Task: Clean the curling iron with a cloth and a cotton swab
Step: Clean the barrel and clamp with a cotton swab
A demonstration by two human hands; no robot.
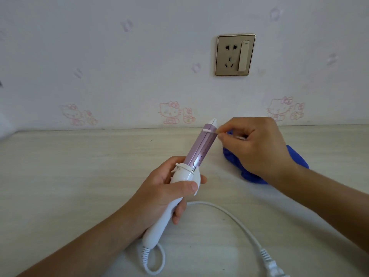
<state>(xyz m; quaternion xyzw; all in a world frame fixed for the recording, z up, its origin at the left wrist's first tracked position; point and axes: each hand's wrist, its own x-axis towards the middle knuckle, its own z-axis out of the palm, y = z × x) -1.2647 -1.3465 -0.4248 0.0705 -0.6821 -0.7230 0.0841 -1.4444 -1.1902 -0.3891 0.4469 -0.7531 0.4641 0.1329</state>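
My left hand (159, 188) grips the white handle of the curling iron (199, 148), whose pink barrel points up and away from me. My right hand (255, 144) pinches a white cotton swab (209, 131) and lays its tip across the barrel near the pale end cap. A blue cloth (295, 158) lies on the table behind my right hand, which hides much of it.
The iron's white cord (235, 218) loops over the pale wooden table (60, 176) to an unplugged plug (273, 266) at the lower right. A gold wall socket with a switch (235, 54) sits on the papered wall above.
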